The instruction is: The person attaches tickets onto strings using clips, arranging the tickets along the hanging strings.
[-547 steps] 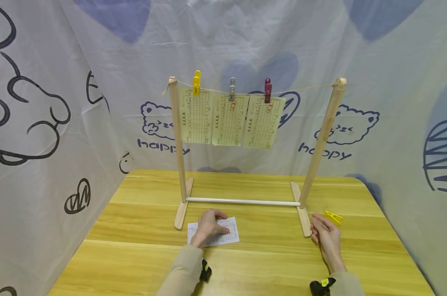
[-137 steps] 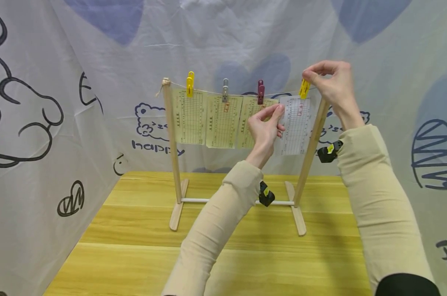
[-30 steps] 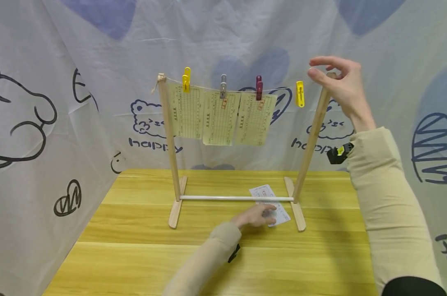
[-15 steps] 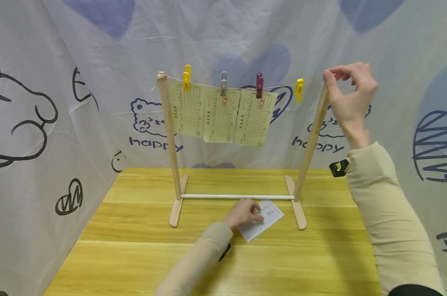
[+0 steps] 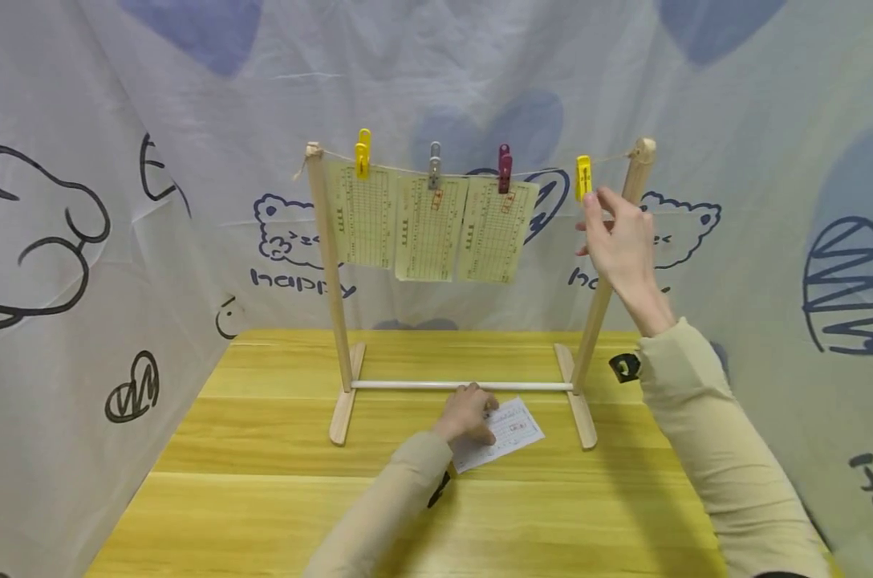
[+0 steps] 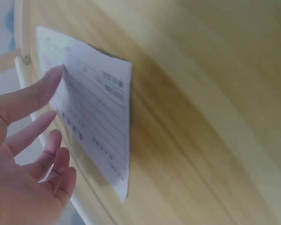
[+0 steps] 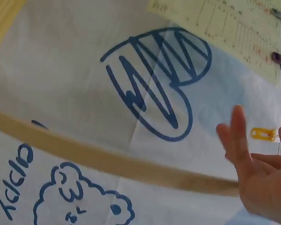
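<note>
A white printed slip of paper [image 5: 512, 433] lies on the table in front of the rack, its edge slightly raised in the left wrist view. My left hand [image 5: 468, 417] is over its left part, with thumb [image 6: 51, 82] and fingers extended at the paper. A yellow clothespin [image 5: 584, 178] hangs from the string near the rack's right post, with no paper in it. My right hand [image 5: 620, 241] is beside the clothespin's lower end, thumb and index finger spread near it. In the right wrist view the clothespin [image 7: 263, 134] shows in full, close to the thumb.
Yellowish printed slips [image 5: 431, 229] hang from the string under a yellow clothespin [image 5: 363, 154], a grey clothespin [image 5: 434, 166] and a dark red clothespin [image 5: 505, 168]. The wooden rack has a right post [image 5: 601, 313] and a low white crossbar [image 5: 458, 386]. A patterned curtain [image 5: 191, 201] surrounds the table.
Earlier the white slip was by the string, then dropped to the table. My left hand has drawn it leftward. My right hand has moved from the post's top down-left to the yellow clothespin.
</note>
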Tool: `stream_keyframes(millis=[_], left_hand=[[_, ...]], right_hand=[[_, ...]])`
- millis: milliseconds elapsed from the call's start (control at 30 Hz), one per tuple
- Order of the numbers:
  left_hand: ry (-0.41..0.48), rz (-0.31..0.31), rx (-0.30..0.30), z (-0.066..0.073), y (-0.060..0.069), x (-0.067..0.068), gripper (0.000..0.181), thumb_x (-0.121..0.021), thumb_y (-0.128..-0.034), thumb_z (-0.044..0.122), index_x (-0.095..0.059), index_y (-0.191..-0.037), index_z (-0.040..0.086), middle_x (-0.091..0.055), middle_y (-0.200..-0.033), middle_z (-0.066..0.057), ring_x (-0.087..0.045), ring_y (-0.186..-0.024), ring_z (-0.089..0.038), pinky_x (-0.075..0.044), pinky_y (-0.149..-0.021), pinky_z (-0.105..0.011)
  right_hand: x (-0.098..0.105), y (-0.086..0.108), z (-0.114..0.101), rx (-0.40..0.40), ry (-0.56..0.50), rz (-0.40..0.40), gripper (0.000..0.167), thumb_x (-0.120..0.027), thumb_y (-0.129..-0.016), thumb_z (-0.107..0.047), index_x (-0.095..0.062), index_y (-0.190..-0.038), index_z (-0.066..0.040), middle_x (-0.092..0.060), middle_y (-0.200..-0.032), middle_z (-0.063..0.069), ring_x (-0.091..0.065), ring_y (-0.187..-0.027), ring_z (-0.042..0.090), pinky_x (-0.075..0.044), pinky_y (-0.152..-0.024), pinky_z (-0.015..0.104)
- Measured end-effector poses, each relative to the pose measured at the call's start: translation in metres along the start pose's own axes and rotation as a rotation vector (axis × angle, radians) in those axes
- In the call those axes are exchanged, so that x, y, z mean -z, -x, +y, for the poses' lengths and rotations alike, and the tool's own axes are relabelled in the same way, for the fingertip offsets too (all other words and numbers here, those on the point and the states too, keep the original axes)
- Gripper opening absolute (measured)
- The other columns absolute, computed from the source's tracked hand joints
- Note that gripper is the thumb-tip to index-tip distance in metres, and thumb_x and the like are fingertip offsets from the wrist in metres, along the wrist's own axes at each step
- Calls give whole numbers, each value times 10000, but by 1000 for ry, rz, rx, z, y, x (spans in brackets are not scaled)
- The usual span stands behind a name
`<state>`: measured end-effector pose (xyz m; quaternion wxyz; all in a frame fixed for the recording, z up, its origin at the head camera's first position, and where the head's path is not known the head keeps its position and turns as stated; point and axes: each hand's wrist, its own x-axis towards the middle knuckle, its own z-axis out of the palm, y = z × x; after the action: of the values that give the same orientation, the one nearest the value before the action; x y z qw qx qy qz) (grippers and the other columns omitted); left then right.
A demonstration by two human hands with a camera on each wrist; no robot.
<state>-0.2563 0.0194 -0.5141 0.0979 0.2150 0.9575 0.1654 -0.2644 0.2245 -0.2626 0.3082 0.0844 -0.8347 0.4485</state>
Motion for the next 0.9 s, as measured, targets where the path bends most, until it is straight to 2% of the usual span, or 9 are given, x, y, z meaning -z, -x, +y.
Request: stream_keyframes(millis=[67,167,233,300,400,533,600,767,900], left_hand=[[35,-11,3,1,0,2,606,-920,-709,293,-696,-1250,138,-645,-1192,-40,-553,-1084,-222,-470,-992,-378],[67,-5,12,2,-2,0,650,-907,-723,338,-670,-1287,122,-633,-1211,-62,-546,-1070,-221,-459,-1012,-389],[72,0,22,2,-3,-2,665,-905,-726,331,-657,-1303,112,-629,-1213,-72,-540,-1072,-232,-449,-1028,-408],[63,13,36,2,-3,-5,629,-908,-724,309,-675,-1275,115,-624,-1191,-65,-528,-1071,-233,-447,-1019,-400],[57,29,48,1,-3,-7,531,-920,-708,265,-718,-1180,126,-622,-1138,-49,-521,-1073,-242,-443,-1007,-394],[60,37,51,-1,-3,-6,426,-927,-694,232,-744,-1070,146,-644,-1097,-20,-542,-1106,-239,-441,-1039,-385],[61,35,53,-2,-2,-5,443,-928,-696,233,-742,-1088,145,-657,-1105,-17,-551,-1132,-239,-439,-1061,-385],[70,14,60,-2,-2,-4,604,-922,-710,263,-680,-1242,112,-649,-1179,-48,-550,-1160,-253,-439,-1086,-416],[97,6,70,-2,-2,-5,585,-924,-710,278,-680,-1214,110,-636,-1169,-54,-541,-1124,-252,-439,-1072,-430]], right_hand=[[-2,-2,0,-62,-122,-83,484,-353,-1103,-330,-471,-1468,-35,-493,-1512,226,-738,-954,138,-549,-601,106],[-3,-8,0,-139,-352,-170,521,-319,-1107,-320,-317,-1564,-71,-348,-1596,222,-600,-1239,304,-577,-777,136],[-4,-12,1,-170,-465,-189,535,-339,-1100,-317,-288,-1575,-76,-345,-1589,201,-600,-1202,229,-574,-809,154],[-5,-14,3,-178,-534,-187,535,-375,-1089,-314,-318,-1557,-62,-445,-1501,153,-612,-1112,129,-568,-796,169],[-7,-16,6,-165,-601,-168,500,-435,-1071,-300,-424,-1470,1,-597,-1272,40,-635,-1015,85,-556,-759,175],[-8,-17,7,-131,-667,-142,414,-510,-1047,-244,-538,-1331,57,-672,-1012,-10,-671,-895,79,-551,-720,168],[-9,-16,7,-113,-673,-122,331,-534,-1036,-215,-603,-1250,28,-694,-933,-13,-685,-833,74,-556,-709,163],[-10,-14,6,-79,-642,-54,133,-567,-1020,-150,-686,-1011,-90,-714,-807,-31,-676,-702,67,-569,-685,157],[-13,-8,8,-95,-554,-6,120,-592,-1010,-138,-699,-993,-87,-710,-776,-63,-658,-666,54,-568,-678,141]])
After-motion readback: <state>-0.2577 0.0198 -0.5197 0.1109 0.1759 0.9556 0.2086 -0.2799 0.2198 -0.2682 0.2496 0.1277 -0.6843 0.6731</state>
